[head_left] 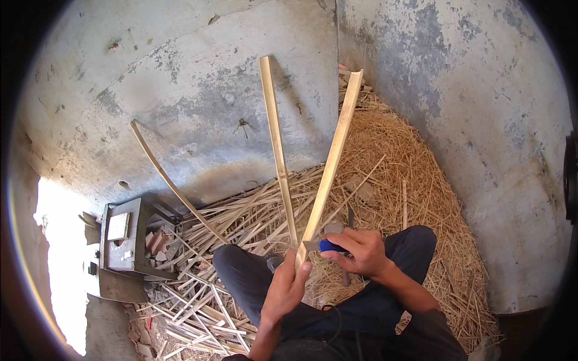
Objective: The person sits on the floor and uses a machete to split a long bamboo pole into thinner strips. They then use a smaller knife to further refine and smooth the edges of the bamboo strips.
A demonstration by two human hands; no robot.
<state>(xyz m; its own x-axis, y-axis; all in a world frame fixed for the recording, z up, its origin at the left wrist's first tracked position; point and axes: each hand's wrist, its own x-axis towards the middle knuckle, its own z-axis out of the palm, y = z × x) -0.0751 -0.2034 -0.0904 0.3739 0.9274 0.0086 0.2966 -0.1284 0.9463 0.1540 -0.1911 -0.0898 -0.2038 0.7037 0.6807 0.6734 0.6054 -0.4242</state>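
Observation:
My left hand (pixel 285 289) is closed round the lower end of a pale split bamboo strip (pixel 333 159), which slants up and away to the right. A second bamboo strip (pixel 278 150) rises from beside the same hand toward the wall; whether the two join inside the grip is hidden. In my right hand (pixel 363 253) is a knife (pixel 329 245) with a blue handle. Its short blade points left and lies against the right strip, just above my left fingers.
Plastered walls (pixel 192 78) meet in a corner ahead. Loose bamboo strips (pixel 205 319) lie to the left, and a heap of shavings (pixel 385 138) to the right. A worn box-like stand (pixel 135 234) is at the left near a bright opening. Another long strip (pixel 171 186) leans on the wall.

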